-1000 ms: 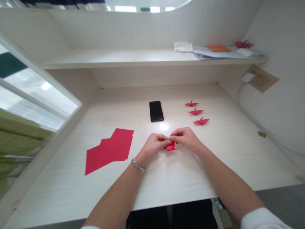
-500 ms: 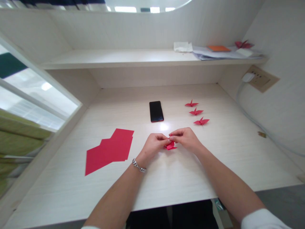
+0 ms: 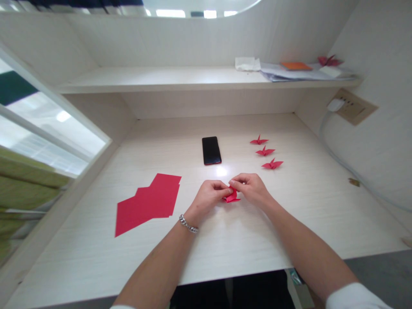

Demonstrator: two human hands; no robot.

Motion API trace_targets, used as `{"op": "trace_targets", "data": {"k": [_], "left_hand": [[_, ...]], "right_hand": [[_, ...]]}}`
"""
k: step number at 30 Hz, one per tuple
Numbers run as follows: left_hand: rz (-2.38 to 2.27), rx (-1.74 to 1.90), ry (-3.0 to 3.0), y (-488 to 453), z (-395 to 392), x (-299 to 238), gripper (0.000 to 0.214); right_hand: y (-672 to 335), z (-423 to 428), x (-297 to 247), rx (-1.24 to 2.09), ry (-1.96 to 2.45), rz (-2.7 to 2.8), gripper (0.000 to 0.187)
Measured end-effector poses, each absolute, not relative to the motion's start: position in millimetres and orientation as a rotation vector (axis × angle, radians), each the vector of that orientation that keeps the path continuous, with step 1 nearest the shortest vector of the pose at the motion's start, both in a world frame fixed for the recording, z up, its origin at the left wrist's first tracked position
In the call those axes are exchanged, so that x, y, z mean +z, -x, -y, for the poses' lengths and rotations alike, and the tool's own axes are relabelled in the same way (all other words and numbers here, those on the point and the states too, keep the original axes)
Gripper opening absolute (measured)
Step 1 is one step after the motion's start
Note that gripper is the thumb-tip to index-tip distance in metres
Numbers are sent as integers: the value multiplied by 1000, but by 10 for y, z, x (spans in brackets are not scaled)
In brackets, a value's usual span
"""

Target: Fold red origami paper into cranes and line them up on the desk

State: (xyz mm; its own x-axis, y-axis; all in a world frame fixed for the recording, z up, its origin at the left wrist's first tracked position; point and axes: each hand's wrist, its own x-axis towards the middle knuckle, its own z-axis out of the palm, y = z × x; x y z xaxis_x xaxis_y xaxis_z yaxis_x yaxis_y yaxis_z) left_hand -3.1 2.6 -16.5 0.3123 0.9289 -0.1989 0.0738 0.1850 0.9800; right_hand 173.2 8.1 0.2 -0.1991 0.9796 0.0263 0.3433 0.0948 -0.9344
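A small, partly folded piece of red paper (image 3: 232, 197) sits just above the white desk (image 3: 225, 240) in the middle. My left hand (image 3: 209, 197), with a metal bracelet at the wrist, pinches it from the left. From the right, my right hand (image 3: 252, 188) pinches its top. The fingertips of both hands meet over the paper and hide most of it.
A stack of flat red paper sheets (image 3: 148, 202) lies to the left. A black phone (image 3: 211, 150) lies behind my hands. Three folded red paper cranes (image 3: 265, 151) stand in a row at the back right. The shelf (image 3: 161, 79) above holds papers (image 3: 289, 71). A wall socket (image 3: 349, 105) is on the right.
Both hands stay on the red paper with only slight finger movement; the paper sits a little more hidden between the fingertips.
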Motion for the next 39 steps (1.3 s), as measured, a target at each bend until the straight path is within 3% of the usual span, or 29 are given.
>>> {"op": "trace_targets", "data": {"k": [5, 12, 28, 39], "left_hand": [[-1109, 833, -1223, 40, -41, -171, 20], [-1126, 827, -1270, 43, -29, -170, 21], [-1143, 832, -1301, 28, -19, -161, 21], [-1147, 870, -1333, 53, -42, -140, 25]], "right_hand": [[-1756, -127, -40, 1313, 1246, 1567, 34], [-1776, -117, -18, 1156, 1291, 1700, 15], [-1722, -64, 38, 1031, 1302, 1692, 12], [-1713, -64, 13, 984, 1239, 1721, 28]]}}
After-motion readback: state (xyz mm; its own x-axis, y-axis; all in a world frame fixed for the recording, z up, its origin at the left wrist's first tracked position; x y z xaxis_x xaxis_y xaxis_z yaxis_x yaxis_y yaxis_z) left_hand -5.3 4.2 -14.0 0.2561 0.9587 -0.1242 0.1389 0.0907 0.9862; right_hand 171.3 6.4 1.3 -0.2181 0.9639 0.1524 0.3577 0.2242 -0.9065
